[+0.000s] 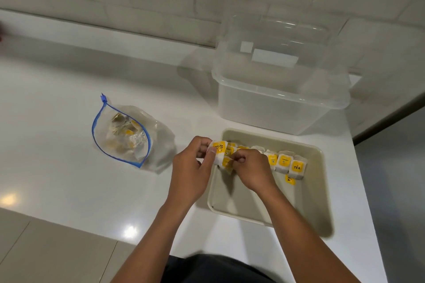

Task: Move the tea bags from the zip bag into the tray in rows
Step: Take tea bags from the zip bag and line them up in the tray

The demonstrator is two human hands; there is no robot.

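Both forearms are cut off by the bottom edge of the frame. The right hand (249,171) covers the middle of the row of tea bags (285,162) in the tray (322,190), so how many lie beneath it cannot be told. The left hand (190,170) hides part of the tea bag (218,148) it pinches. Print on most yellow labels is too small to read. Inside the zip bag (128,135), crumpled plastic blurs the remaining tea bags; their number is unclear. A dark smudge (1,30) at the left edge is cut off and unidentifiable. White patches inside the clear container (280,89) are indistinct.
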